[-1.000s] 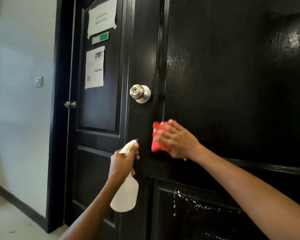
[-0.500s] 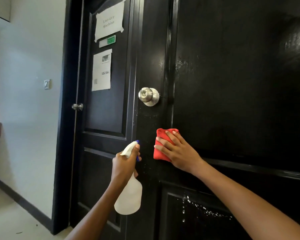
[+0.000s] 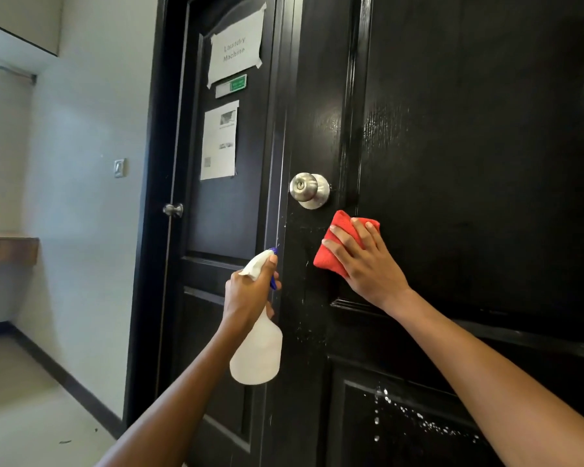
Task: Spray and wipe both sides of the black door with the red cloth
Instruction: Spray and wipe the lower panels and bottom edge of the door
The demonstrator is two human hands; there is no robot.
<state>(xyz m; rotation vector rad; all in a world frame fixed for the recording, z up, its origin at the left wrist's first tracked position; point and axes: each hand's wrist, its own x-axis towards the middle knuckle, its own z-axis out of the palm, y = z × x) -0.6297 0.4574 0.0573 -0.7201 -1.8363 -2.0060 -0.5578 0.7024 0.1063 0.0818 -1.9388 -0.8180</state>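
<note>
Black door (image 3: 469, 163) fills the right half of the head camera's view, glossy and panelled, seen at a slant from close by. A round silver knob (image 3: 309, 190) sits near its left edge. Just below and to the right of the knob, the red cloth (image 3: 334, 244) lies bunched flat against the door face. The right hand (image 3: 368, 264) presses on it with straight, spread fingers, palm toward the door, the forearm reaching in from the lower right. White droplets (image 3: 418, 423) speckle the lower panel of the door, under a raised moulding that runs across it.

The left hand (image 3: 250, 291) grips the neck of a translucent white spray bottle (image 3: 257, 352), fingers curled round it below the white trigger head, which has a small blue nozzle tip pointing toward the door's left edge. The bottle hangs upright, just beside that edge, not touching the cloth.

Behind the open door stands a second black door (image 3: 223, 214) in its frame, carrying a taped paper sign (image 3: 235, 50) reading "Laundry Machine", a small green label and a printed sheet (image 3: 219, 143), with a smaller knob (image 3: 173, 209) on its left edge. A pale wall (image 3: 91, 129) with a switch plate (image 3: 119, 167) runs off to the left, above a light floor with dark skirting.
</note>
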